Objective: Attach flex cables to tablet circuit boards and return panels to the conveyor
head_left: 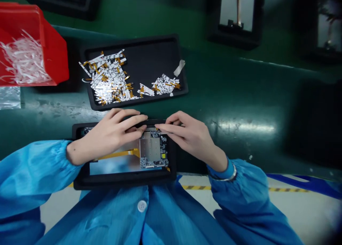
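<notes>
A black tray [80,182] in front of me holds an opened flat device with a circuit board [150,149] at its right part. An orange ribbon cable [117,154] runs left from the board across a shiny panel [114,166]. My left hand [112,133] reaches over the device, fingers apart, with its fingertips by the board's upper edge. Opposite it, my right hand [191,134] has its fingers pinched at the board's upper right corner. A thin silvery tool [166,132] shows beneath the right index finger; its kind is unclear.
Beyond the device, a black parts tray [152,54] holds several white flex strips [109,81] with orange tails. A red bin [55,52] of white scraps [25,60] stands at the left. More black trays [235,38] line the far side of the green bench [227,113].
</notes>
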A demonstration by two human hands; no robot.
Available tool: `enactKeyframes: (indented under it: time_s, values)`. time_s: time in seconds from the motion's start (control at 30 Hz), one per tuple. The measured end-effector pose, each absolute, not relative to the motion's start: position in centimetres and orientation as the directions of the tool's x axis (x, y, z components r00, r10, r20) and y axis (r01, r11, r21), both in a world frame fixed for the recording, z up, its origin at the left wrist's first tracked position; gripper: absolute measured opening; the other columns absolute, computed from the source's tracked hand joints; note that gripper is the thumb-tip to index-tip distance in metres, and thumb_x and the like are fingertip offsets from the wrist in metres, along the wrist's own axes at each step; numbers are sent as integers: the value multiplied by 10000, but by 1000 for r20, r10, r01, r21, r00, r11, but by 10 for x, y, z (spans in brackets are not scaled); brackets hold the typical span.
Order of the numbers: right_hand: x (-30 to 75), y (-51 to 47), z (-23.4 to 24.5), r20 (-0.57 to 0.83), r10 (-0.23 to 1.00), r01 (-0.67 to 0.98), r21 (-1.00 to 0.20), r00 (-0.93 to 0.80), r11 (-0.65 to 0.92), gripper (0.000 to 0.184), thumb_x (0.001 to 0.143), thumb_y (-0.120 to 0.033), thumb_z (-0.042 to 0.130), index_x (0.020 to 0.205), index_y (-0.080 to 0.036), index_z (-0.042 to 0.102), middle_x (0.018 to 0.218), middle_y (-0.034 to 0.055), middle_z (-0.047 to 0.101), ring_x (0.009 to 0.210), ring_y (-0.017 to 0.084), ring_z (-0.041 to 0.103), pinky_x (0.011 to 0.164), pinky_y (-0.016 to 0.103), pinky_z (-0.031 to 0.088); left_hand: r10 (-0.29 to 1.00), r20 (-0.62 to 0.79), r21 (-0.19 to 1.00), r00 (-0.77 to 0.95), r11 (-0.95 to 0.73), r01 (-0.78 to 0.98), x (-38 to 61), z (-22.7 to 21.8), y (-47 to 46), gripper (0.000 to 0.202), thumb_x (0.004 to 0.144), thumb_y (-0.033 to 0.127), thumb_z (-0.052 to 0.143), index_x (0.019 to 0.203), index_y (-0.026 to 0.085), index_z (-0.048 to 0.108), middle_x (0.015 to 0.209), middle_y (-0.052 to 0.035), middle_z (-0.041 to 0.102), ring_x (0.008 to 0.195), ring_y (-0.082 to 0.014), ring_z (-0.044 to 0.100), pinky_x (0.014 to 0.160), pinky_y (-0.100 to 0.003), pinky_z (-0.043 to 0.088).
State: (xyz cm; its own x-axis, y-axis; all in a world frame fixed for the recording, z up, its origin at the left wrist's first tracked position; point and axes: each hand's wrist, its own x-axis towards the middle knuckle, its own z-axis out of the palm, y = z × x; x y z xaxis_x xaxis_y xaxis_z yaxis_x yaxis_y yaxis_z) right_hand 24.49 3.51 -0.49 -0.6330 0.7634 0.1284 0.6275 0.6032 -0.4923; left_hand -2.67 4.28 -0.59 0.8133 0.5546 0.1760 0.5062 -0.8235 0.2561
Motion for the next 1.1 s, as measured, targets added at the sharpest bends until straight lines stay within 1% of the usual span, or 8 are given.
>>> enactKeyframes:
  time_s: [0.13,0.23,0.4,0.53,0.67,0.8,0.9,1.1]
  values:
    - [246,27,-7,163,762,665,-397,-627,632,308,1005,-190,465,1170,-254,717,957,65,619,803,144,573,549,240,418,582,159,303,798,-797,522,-27,-9,44,256,1044,226,429,1161,255,655,1408,-57,587,1302,-277,525,932,-419,467]
    - [243,25,-3,77,793,719,-376,-605,585,314,1008,-222,448,1179,-248,711,950,68,553,736,138,522,481,231,361,618,115,343,778,-759,552,-25,-10,45,297,1058,279,385,1167,254,661,1412,-64,571,1285,-276,516,910,-416,467]
    - [249,33,10,18,813,595,-672,-582,441,243,984,-252,553,1147,-266,733,966,52,527,681,112,487,570,280,474,639,95,369,763,-735,570,-24,-4,44,347,1057,320,352,1191,256,666,1415,-74,542,1253,-291,519,910,-431,470]
    - [255,36,21,131,947,361,-902,-294,237,146,944,-301,641,980,-323,781,909,34,562,802,158,566,643,336,522,663,115,382,740,-717,583,-17,3,40,355,1049,320,347,1236,268,644,1375,-78,566,1194,-277,565,882,-409,484]
    - [245,37,16,30,994,272,-960,-109,59,306,989,-400,564,759,-237,684,700,-5,530,627,110,558,496,255,470,632,140,383,762,-744,547,-9,1,38,352,1038,254,390,1336,259,577,1377,-91,572,1195,-284,574,893,-405,477]
    - [235,42,2,-200,961,83,-979,-193,-187,252,940,-451,622,872,-246,493,723,-58,624,493,84,618,393,204,493,613,148,340,777,-769,542,-10,-2,38,350,1037,253,415,1355,257,561,1376,-101,577,1183,-293,585,875,-407,470]
    - [233,44,-3,-225,945,41,-974,-236,-222,341,833,-379,767,917,-256,460,748,-72,655,589,121,704,502,238,606,636,130,349,761,-747,565,-11,-1,39,338,1040,261,414,1335,288,576,1376,-83,585,1191,-284,586,866,-403,470]
    - [231,46,-2,-195,951,52,-981,-240,-188,382,786,-368,804,884,-251,454,685,-81,657,553,128,703,469,230,595,651,102,339,752,-733,589,-8,3,41,318,1046,280,406,1295,292,603,1339,-73,607,1186,-274,593,852,-399,482]
